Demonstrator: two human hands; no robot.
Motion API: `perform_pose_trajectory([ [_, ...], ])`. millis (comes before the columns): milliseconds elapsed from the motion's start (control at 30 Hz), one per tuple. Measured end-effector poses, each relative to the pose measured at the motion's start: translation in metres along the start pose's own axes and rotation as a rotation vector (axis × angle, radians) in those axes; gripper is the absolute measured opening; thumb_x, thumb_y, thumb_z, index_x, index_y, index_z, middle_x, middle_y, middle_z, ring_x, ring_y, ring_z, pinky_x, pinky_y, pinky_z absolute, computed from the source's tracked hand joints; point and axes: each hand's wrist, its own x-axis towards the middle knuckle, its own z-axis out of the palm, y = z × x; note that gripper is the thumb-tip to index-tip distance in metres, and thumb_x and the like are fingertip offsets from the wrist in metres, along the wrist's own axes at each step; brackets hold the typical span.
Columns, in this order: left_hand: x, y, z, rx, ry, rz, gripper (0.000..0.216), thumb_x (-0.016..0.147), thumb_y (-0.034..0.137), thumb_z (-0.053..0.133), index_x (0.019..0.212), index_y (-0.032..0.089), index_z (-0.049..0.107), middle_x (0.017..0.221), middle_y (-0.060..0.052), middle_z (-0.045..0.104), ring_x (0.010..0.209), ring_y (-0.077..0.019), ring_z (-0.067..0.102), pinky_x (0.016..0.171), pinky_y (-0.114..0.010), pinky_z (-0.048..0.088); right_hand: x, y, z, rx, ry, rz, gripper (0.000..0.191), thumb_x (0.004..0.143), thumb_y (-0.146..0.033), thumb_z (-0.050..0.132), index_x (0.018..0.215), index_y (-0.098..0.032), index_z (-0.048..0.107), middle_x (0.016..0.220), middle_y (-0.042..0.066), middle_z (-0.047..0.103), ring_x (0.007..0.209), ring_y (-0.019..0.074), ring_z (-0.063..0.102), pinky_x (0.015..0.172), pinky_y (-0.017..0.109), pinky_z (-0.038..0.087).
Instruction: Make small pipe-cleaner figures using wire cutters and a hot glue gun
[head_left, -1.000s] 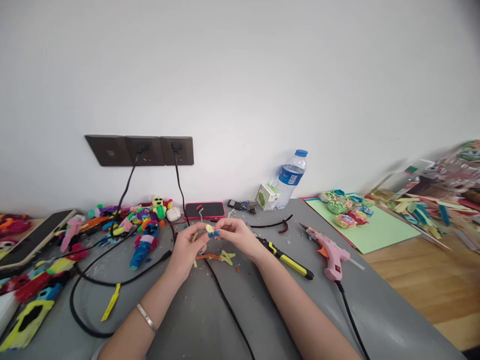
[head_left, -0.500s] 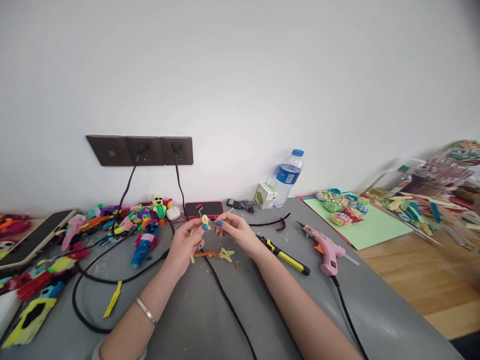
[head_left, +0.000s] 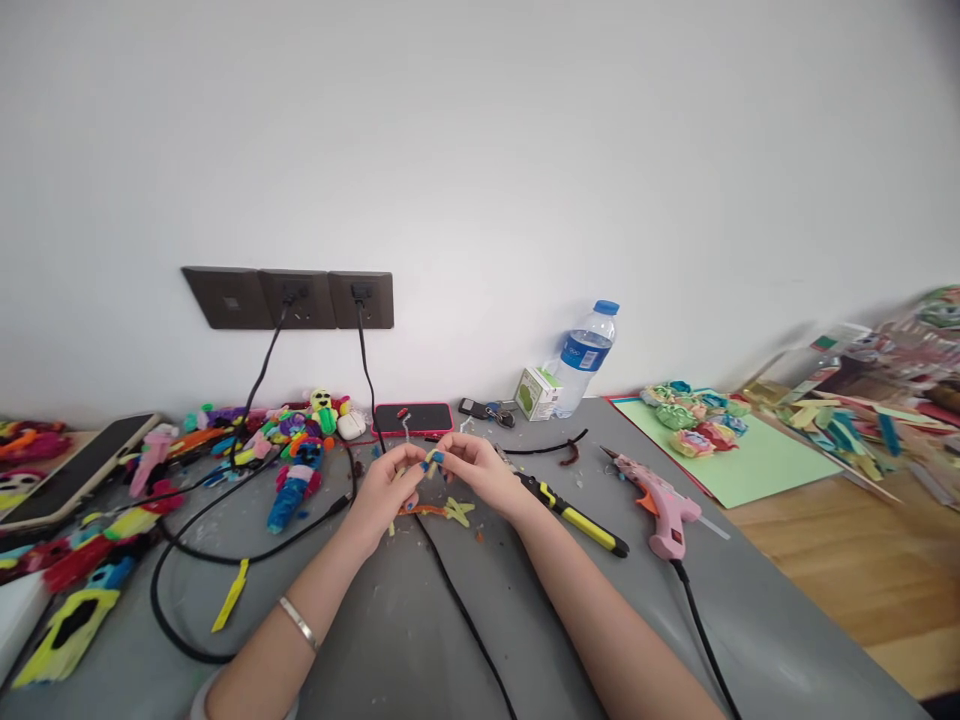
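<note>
My left hand (head_left: 384, 492) and my right hand (head_left: 480, 474) meet above the middle of the grey table, fingertips together. Between them they pinch a small pale-yellow fuzzy piece (head_left: 431, 460), apparently pipe cleaner; its exact shape is mostly covered by the fingers. Just below the hands lies an orange pipe cleaner (head_left: 429, 510), with crossed yellow pipe cleaner pieces (head_left: 458, 511) at its right end. Yellow-and-black handled pliers (head_left: 577, 520) rest by my right wrist, their jaws partly hidden. A pink-rimmed phone (head_left: 414, 418) lies behind the hands.
Colourful pipe-cleaner figures (head_left: 296, 485) and looping black cables (head_left: 161, 600) crowd the left. A pink glue gun (head_left: 664, 510) lies right, its cord running forward. A water bottle (head_left: 589, 358), small box (head_left: 538, 394) and keys (head_left: 501, 414) stand or lie by the wall. Green paper (head_left: 772, 465) bears crumpled flowers.
My right hand has closed in on my left, and its fingertips now pinch the yellow piece too. The yellow loop that stood up from the left fingers is now mostly covered.
</note>
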Motion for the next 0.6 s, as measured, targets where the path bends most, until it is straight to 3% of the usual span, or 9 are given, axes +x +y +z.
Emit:
perform_pose_trajectory([
  [300, 0.0031, -0.0035, -0.0002, -0.113, 0.033, -0.037, 0.039, 0.071, 0.051, 0.074, 0.087, 0.018, 0.063, 0.05, 0.011, 0.032, 0.042, -0.0047, 0.024, 0.045, -0.02, 0.03, 0.0018, 0.0011, -0.0013, 0.065, 0.017, -0.026, 0.036, 0.079, -0.053, 0.069, 0.077, -0.019, 0.058, 0.069, 0.0, 0.062, 0.061, 0.0121, 0.05, 0.059, 0.025, 0.04],
  [600, 0.0007, 0.0001, -0.0004, -0.09, -0.081, -0.091, 0.041, 0.073, 0.054, 0.072, 0.082, 0.014, 0.07, 0.044, 0.011, 0.03, 0.044, -0.0052, 0.016, 0.046, -0.022, 0.028, 0.0001, -0.0009, -0.0006, 0.092, 0.032, -0.024, 0.035, 0.079, -0.051, 0.071, 0.078, -0.018, 0.059, 0.07, -0.001, 0.058, 0.061, 0.0115, 0.049, 0.061, 0.026, 0.04],
])
